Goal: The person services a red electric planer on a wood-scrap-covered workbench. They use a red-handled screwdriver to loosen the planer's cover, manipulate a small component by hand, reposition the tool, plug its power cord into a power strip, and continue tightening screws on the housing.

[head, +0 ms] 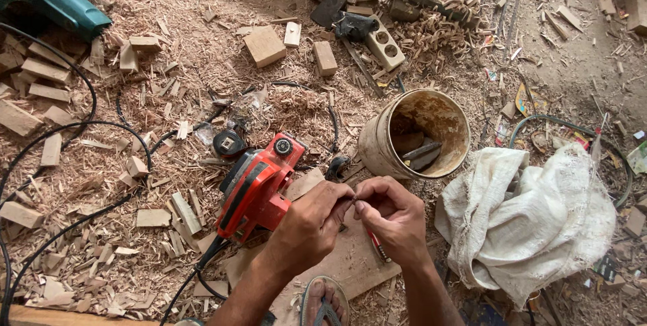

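**sawdust_sam:** Fingertips are pinched together on something tiny here. The left hand (310,221) and the right hand (394,217) are met fingertip to fingertip over a flat board (350,262) on the floor, and a small dark piece (353,200) is nipped between them. What it is can't be told, too small. Each grip is closed on that piece, thumbs and forefingers pressed in tight. A red pencil-like tool (377,245) is tucked along the right palm as well, though only part of it is seen.

**plank_pete:** Agreed, tiny part, both hands on it. For fiddly work like that, wrists are best braced low against the board so nothing shakes, I'd say. The red electric planer (256,188) is lying just beside the left hand, its black cord (202,269) trailing back toward the body, so elbows should be kept clear of it.

**sawdust_sam:** Good point. If the piece gets dropped, it's probably lost for good in those wood shavings (182,184) and offcuts. Better kept held right over the board.

**plank_pete:** Yep. The grimy bucket (414,134) is just past the knuckles and the white sack (532,221) is near the right hand, so there's not much room. Slow, small twists are what's called for.
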